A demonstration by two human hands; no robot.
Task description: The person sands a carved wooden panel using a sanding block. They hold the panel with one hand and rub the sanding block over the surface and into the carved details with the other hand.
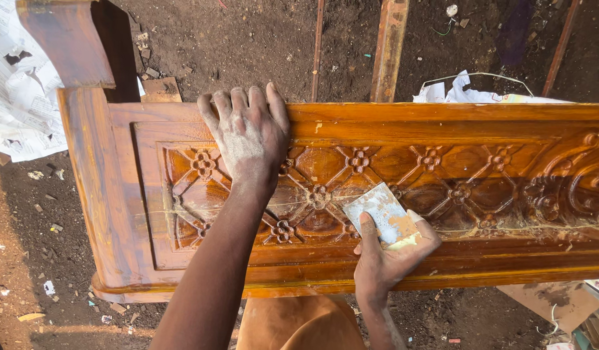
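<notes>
A long carved wooden panel (pixel 442 129), glossy orange-brown with flower and lattice carving, lies across the view. My left hand (pixel 247 133), dusted with pale powder, rests flat on the panel's upper left, fingers spread over its top rail. My right hand (pixel 393 253) grips a folded piece of sandpaper (pixel 377 210), pale grey with orange stains, and presses it against the carved lattice near the panel's lower middle. Pale sanding dust streaks the carving between the two hands.
Dark dirt ground (pixel 247 39) with wood chips surrounds the panel. Crumpled newspaper (pixel 17 97) lies at the far left, a wooden piece (pixel 66 39) at top left, thin wooden battens (pixel 389 45) behind, and white paper (pixel 468 94) past the top rail.
</notes>
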